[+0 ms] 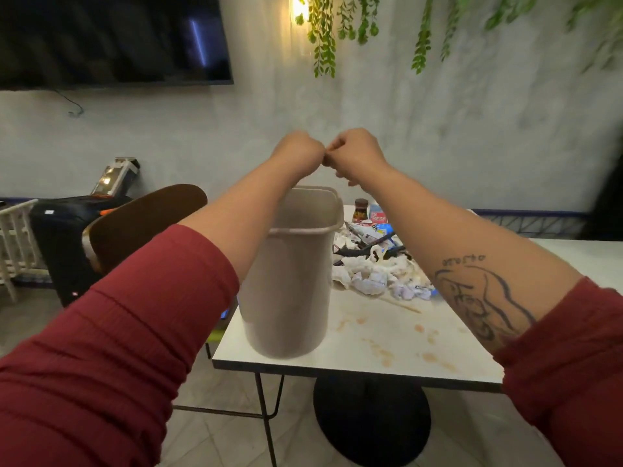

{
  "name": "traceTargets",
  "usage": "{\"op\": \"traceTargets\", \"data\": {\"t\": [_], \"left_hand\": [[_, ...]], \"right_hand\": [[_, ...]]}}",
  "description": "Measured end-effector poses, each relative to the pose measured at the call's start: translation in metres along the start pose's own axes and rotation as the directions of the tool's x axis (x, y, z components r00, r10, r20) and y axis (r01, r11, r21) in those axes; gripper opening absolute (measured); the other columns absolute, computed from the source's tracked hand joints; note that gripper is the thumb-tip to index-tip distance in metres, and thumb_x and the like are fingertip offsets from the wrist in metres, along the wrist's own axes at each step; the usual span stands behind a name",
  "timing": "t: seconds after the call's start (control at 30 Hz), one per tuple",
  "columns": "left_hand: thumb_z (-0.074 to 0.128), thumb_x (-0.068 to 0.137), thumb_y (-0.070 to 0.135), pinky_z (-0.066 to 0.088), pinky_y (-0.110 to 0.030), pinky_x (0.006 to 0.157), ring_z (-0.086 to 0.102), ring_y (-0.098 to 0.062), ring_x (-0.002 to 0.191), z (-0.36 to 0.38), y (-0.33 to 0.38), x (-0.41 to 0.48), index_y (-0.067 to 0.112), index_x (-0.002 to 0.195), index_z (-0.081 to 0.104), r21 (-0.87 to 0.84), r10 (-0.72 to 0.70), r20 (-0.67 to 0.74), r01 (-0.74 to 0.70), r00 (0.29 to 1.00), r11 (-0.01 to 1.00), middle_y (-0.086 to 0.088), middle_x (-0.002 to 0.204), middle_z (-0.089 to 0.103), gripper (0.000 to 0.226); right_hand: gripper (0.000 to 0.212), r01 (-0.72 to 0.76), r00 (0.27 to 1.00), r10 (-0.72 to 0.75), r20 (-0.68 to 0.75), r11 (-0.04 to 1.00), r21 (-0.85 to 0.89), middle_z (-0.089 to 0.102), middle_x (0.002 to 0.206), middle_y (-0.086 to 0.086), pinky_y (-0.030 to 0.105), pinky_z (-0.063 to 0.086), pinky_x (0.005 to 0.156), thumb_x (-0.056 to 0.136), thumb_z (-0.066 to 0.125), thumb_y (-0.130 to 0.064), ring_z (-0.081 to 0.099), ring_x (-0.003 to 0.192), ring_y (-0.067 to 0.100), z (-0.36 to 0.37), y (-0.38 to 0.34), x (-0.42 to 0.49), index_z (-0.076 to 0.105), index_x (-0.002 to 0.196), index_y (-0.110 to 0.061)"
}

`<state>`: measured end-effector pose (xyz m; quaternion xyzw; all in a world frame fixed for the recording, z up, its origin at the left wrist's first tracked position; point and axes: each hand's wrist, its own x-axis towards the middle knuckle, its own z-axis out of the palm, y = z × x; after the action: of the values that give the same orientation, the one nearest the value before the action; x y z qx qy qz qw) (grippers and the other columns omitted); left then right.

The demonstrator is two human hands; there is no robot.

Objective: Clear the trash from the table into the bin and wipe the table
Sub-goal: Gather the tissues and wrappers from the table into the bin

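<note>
Trash [377, 274] is lying on the worktop [371, 345] beside the bin [290, 284], below the hands. Left hand [296, 151] and right hand [357, 153] are hovering as closed fists, knuckles touching.

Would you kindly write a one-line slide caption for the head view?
Curled left hand and right hand meet; beige bin stands on the stained table beside a trash heap.
</note>
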<state>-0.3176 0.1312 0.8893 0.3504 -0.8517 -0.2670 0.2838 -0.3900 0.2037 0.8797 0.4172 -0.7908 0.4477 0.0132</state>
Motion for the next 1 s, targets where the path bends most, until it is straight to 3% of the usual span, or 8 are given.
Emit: {"op": "traceTargets", "data": {"t": [0.17, 0.37, 0.57, 0.67, 0.73, 0.83, 0.93, 1.0], "left_hand": [[0.047, 0.089, 0.011, 0.038, -0.028, 0.064, 0.060, -0.033, 0.107, 0.039, 0.051, 0.000, 0.000, 0.114, 0.062, -0.069, 0.128, -0.023, -0.129, 0.992, 0.989, -0.020, 0.115, 0.064, 0.030], [0.049, 0.089, 0.012, 0.046, -0.030, 0.076, 0.061, -0.031, 0.103, 0.112, 0.085, -0.001, 0.001, 0.107, 0.064, -0.097, 0.202, 0.016, -0.200, 0.979, 0.975, -0.016, 0.109, 0.066, 0.026], [0.047, 0.091, 0.012, 0.046, -0.033, 0.076, 0.061, -0.032, 0.099, 0.191, 0.086, -0.006, 0.003, 0.097, 0.063, -0.086, 0.163, 0.142, -0.152, 0.976, 0.985, -0.018, 0.103, 0.067, 0.020], [0.046, 0.093, 0.015, 0.044, -0.032, 0.074, 0.060, -0.031, 0.096, 0.227, 0.085, -0.009, 0.002, 0.097, 0.063, -0.075, 0.125, 0.189, -0.112, 0.974, 0.991, -0.017, 0.099, 0.065, 0.021], [0.046, 0.093, 0.015, 0.041, -0.031, 0.070, 0.060, -0.031, 0.092, 0.249, 0.083, -0.012, 0.002, 0.095, 0.064, -0.068, 0.098, 0.215, -0.085, 0.972, 0.994, -0.017, 0.096, 0.064, 0.022], [0.047, 0.092, 0.016, 0.045, -0.032, 0.071, 0.061, -0.033, 0.090, 0.279, 0.078, -0.014, 0.002, 0.093, 0.064, -0.059, 0.066, 0.231, -0.053, 0.971, 0.997, -0.017, 0.096, 0.066, 0.022], [0.047, 0.091, 0.015, 0.045, -0.032, 0.071, 0.060, -0.031, 0.087, 0.304, 0.073, -0.015, 0.005, 0.085, 0.060, -0.030, 0.033, 0.249, -0.026, 0.968, 0.999, -0.016, 0.094, 0.065, 0.017], [0.050, 0.089, 0.016, 0.048, -0.035, 0.079, 0.060, -0.031, 0.097, 0.319, 0.067, -0.013, 0.006, 0.096, 0.061, -0.015, -0.005, 0.253, 0.009, 0.968, 1.000, -0.014, 0.106, 0.064, 0.017]], "right_hand": [[0.031, -0.005, 0.992, 0.009, -0.126, 1.000, 0.029, 0.055, 0.060, 0.002, 0.029, 0.042, 0.054, 0.078, 0.063, -0.006, 0.057, 0.071, 0.021, -0.042, 0.041, 0.003, 0.050, 0.053, -0.021], [0.032, -0.095, 0.986, 0.095, -0.138, 0.995, 0.010, 0.053, 0.057, -0.004, 0.024, 0.039, 0.051, 0.076, 0.068, -0.005, 0.049, 0.054, 0.010, -0.079, 0.122, 0.002, 0.052, 0.054, -0.023], [0.023, -0.239, 0.965, 0.230, -0.125, 0.969, -0.063, 0.059, 0.067, 0.005, 0.036, 0.050, 0.064, 0.077, 0.067, -0.005, 0.057, 0.069, 0.021, -0.093, 0.219, -0.007, 0.056, 0.059, -0.017], [0.007, -0.267, 0.962, 0.256, -0.093, 0.953, -0.144, 0.059, 0.076, 0.001, 0.028, 0.043, 0.062, 0.076, 0.067, -0.007, 0.056, 0.075, 0.018, -0.099, 0.258, -0.015, 0.064, 0.073, -0.011], [0.008, -0.277, 0.960, 0.266, -0.084, 0.944, -0.180, 0.056, 0.074, -0.003, 0.026, 0.041, 0.064, 0.076, 0.067, -0.007, 0.054, 0.076, 0.017, -0.102, 0.280, -0.018, 0.064, 0.076, -0.014], [0.007, -0.305, 0.952, 0.299, -0.060, 0.937, -0.171, 0.053, 0.070, -0.005, 0.033, 0.050, 0.069, 0.077, 0.065, -0.005, 0.056, 0.077, 0.019, -0.104, 0.307, -0.025, 0.065, 0.081, -0.011], [0.009, -0.317, 0.948, 0.318, -0.030, 0.925, -0.210, 0.057, 0.081, 0.001, 0.031, 0.047, 0.068, 0.078, 0.064, -0.007, 0.058, 0.082, 0.023, -0.103, 0.329, -0.029, 0.064, 0.086, -0.012], [0.015, -0.325, 0.941, 0.337, 0.005, 0.911, -0.252, 0.060, 0.090, 0.003, 0.028, 0.043, 0.067, 0.077, 0.068, -0.014, 0.059, 0.087, 0.024, -0.101, 0.339, -0.030, 0.062, 0.090, -0.016]]}}
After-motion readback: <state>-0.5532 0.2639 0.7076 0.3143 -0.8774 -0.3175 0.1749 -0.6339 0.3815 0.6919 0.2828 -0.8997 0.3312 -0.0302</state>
